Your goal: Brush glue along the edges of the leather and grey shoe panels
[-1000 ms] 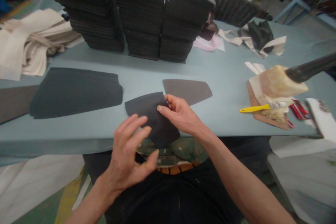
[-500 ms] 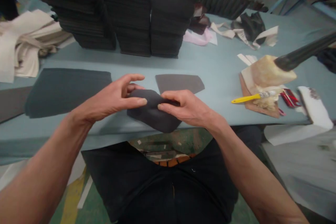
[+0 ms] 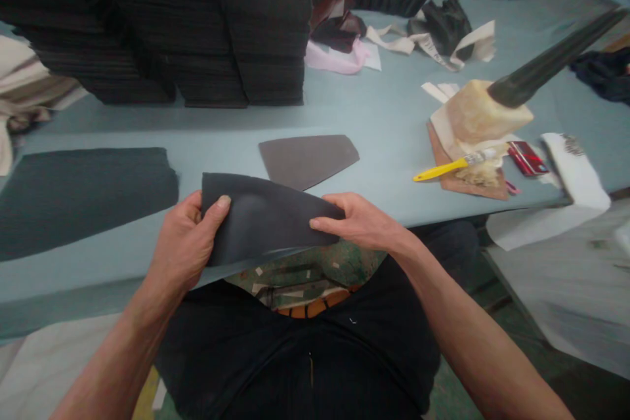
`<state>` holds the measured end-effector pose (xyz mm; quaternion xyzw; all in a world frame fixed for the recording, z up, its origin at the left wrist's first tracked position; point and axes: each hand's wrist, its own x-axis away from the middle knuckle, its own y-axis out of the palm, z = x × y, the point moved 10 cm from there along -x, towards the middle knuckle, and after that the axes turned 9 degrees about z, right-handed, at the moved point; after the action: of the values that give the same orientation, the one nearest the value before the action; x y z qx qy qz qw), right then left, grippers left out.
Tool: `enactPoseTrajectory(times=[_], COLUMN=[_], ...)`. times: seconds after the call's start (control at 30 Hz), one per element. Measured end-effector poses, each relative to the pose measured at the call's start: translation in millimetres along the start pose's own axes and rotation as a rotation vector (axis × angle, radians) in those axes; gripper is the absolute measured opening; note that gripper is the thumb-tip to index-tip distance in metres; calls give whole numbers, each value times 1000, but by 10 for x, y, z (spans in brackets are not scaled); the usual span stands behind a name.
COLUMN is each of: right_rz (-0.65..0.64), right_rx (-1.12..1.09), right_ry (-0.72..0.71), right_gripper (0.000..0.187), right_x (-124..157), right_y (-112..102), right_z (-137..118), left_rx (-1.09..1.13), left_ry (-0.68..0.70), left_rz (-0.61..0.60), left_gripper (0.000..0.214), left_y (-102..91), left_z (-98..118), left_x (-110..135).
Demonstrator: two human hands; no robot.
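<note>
I hold a dark grey cut piece of soft material [image 3: 260, 216] in front of me, lifted off the near edge of the blue-grey table [image 3: 384, 125]. My left hand [image 3: 184, 243] grips its left end, thumb on top. My right hand [image 3: 357, 223] pinches its right end. The piece curves between them. Just beyond it a lighter grey cut piece [image 3: 308, 159] lies flat on the table.
Tall stacks of black cut pieces [image 3: 197, 20] stand at the back. A large dark sheet [image 3: 83, 193] lies at the left. At the right sit a yellow-handled brush [image 3: 450, 167], a pale block with a black handle [image 3: 487, 111], a red object [image 3: 525, 157] and scraps [image 3: 433, 36].
The piece lay on the table under my right fingers a second ago. Both hands then took hold, lifted it toward me and spread it out.
</note>
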<state>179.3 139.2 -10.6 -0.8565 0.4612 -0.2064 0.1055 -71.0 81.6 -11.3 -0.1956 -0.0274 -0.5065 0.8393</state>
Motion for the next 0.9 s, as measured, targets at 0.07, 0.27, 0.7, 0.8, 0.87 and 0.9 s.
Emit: enactPoseTrajectory(times=[0.07,0.27,0.7,0.8,0.87,0.9], right_rz=[79,376,548,526,515,514], right_rx=[-174,-24,660,670,659,655], right_ry=[52,69,273,254,224,210], right_gripper=[31,30,14,16,19,21], right_x=[44,190,256,242,237,237], right_y=[-113,-565,-852,-857,-865,-871], right_z=[144,355,311,337,346,348], left_rx=[-99,-610,-1122,-1048,-978,-948], left_ry=[38,260,242,260,282,299], left_rz=[26,12,82,94,98,106], left_gripper=[59,41,33,36,39,39], left_y=[17,246,442,426,415,406], left_z=[34,253,397,406,403,404], left_x=[42,203,-15,-23,-27,-28])
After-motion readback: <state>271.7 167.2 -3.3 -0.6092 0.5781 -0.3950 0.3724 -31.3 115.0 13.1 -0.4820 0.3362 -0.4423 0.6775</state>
